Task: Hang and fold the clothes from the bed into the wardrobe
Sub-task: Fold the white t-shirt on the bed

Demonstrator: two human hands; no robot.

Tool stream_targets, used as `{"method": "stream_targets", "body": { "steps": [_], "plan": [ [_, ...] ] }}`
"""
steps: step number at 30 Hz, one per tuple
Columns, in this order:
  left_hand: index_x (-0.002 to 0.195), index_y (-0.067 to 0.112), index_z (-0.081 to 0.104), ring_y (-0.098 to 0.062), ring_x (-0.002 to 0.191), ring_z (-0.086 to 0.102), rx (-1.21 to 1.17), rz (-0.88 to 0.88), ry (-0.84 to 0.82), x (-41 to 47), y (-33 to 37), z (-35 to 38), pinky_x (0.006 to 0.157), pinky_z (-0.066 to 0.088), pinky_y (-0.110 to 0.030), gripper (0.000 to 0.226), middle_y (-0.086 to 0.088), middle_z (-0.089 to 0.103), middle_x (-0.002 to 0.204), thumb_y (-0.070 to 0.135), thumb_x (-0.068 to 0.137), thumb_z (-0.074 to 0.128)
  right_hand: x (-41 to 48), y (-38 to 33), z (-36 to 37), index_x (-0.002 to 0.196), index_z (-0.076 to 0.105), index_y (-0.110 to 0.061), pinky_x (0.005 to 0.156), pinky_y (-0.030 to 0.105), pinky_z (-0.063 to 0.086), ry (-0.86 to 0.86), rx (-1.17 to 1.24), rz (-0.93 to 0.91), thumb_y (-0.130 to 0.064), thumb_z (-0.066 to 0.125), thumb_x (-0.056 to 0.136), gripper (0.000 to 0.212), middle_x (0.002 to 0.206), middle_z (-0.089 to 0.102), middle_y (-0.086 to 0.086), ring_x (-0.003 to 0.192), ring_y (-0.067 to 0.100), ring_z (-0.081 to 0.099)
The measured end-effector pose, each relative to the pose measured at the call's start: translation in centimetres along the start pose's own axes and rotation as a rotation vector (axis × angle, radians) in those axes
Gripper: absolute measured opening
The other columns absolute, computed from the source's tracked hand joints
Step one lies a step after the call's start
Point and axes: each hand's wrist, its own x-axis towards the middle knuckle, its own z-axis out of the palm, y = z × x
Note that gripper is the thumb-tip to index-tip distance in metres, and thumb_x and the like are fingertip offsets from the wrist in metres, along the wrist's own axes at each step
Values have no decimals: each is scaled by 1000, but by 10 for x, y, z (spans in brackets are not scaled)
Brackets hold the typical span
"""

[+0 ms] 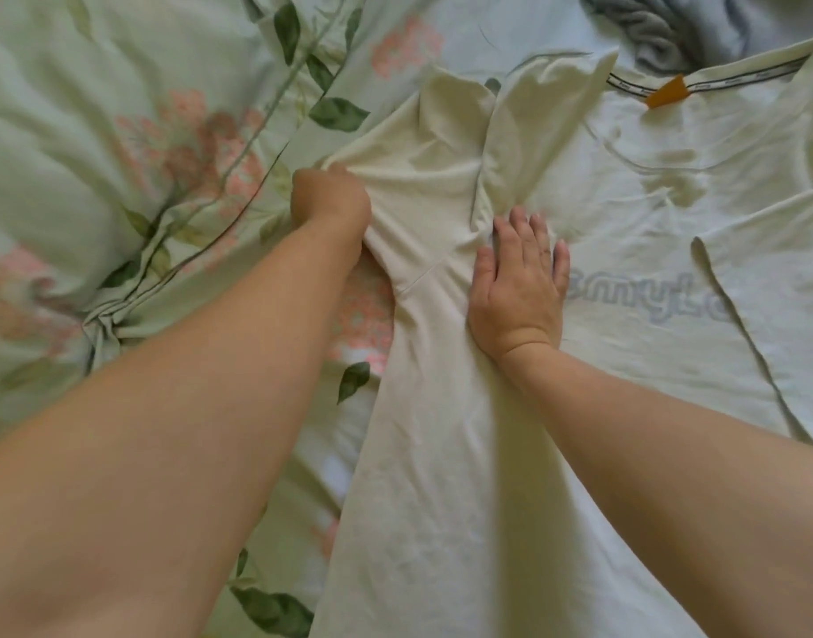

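Left forearm (165,430) is crossing a cream T-shirt (441,453), left hand (331,202) gripping its sleeve (418,177), fingers curled; right hand (517,287) is pressing flat, fingers straight. Risk: overtugging could be bunching the cloth.

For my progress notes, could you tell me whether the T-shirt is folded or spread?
T-shirt partly folded: one side lies over its body; left hand grips the other sleeve, right hand presses it flat.

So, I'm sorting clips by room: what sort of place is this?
Likely a bedroom: a pale T-shirt lies spread on a floral quilt, left hand gripping it, right hand pressing it flat.
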Motion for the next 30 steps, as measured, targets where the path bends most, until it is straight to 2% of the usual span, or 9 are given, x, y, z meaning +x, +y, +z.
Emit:
{"method": "stream_targets", "body": {
  "steps": [5, 9, 11, 15, 17, 19, 23, 26, 30],
  "plan": [
    [139, 10, 53, -28, 118, 59, -336, -84, -77, 3, -25, -6, 104, 51, -41, 45, -8, 59, 133, 34, 101, 52, 22, -21, -22, 129, 56, -29, 108, 42, 23, 73, -38, 81, -47, 38, 99, 39, 142, 49, -2, 134, 20, 41],
    [125, 15, 61, -24, 103, 70, -544, -95, -192, 9, -43, -6, 92, 59, -44, 57, -4, 70, 117, 38, 74, 73, 76, -68, -52, 130, 54, -19, 92, 34, 43, 81, 65, -207, -34, 49, 99, 36, 138, 46, 2, 113, 21, 55],
    [120, 12, 63, -25, 101, 73, -612, -74, -248, 12, -50, -5, 91, 59, -45, 50, -6, 73, 114, 28, 75, 80, 103, -93, -59, 140, 46, -15, 92, 30, 45, -52, 50, -270, -31, 48, 101, 42, 148, 38, 1, 116, 20, 55],
    [119, 8, 67, -26, 102, 73, -724, -88, -348, 12, -52, -6, 93, 59, -47, 32, -9, 76, 111, 15, 88, 72, 143, -121, -54, 146, 36, -11, 105, 35, 38, -250, -20, -69, -35, 43, 103, 50, 151, 38, 9, 134, 27, 46],
    [120, 8, 68, -26, 103, 73, -731, -97, -361, 13, -54, -5, 94, 58, -47, 28, -9, 76, 111, 11, 92, 67, 156, -127, -50, 121, 52, -10, 94, 33, 43, -307, -57, 7, -31, 43, 101, 30, 118, 56, 10, 122, 28, 53],
    [121, 9, 68, -27, 103, 73, -706, -94, -373, 13, -53, -6, 93, 58, -47, 29, -9, 76, 112, 8, 92, 66, 163, -130, -55, 99, 56, -15, 80, 28, 50, -348, -19, 27, -21, 52, 97, 8, 85, 50, 2, 96, 23, 58],
    [114, 13, 69, -22, 88, 72, -460, -6, -401, 18, -38, -30, 70, 62, -31, 22, -6, 74, 105, 11, 93, 69, 173, -151, -73, 92, 58, -14, 40, 11, 38, -414, 233, 91, -10, 54, 97, 8, 97, 61, 9, 83, 17, 66],
    [99, 16, 68, -16, 70, 64, -296, 78, -315, 25, -21, -55, 44, 46, -18, 11, -4, 72, 98, 10, 90, 73, 173, -168, -78, 93, 57, -5, 42, 17, 47, -319, 532, 245, -9, 37, 102, 22, 87, 66, 12, 55, 20, 67],
    [122, 7, 57, -19, 73, 68, -498, -148, -348, 15, -7, -65, 50, 58, -25, 34, -6, 61, 116, -6, 92, 65, 169, -177, -85, 89, 65, -11, 68, 44, 64, -339, 633, 209, -3, 27, 96, 39, 81, 66, 15, 67, 27, 67]
  ]
}}
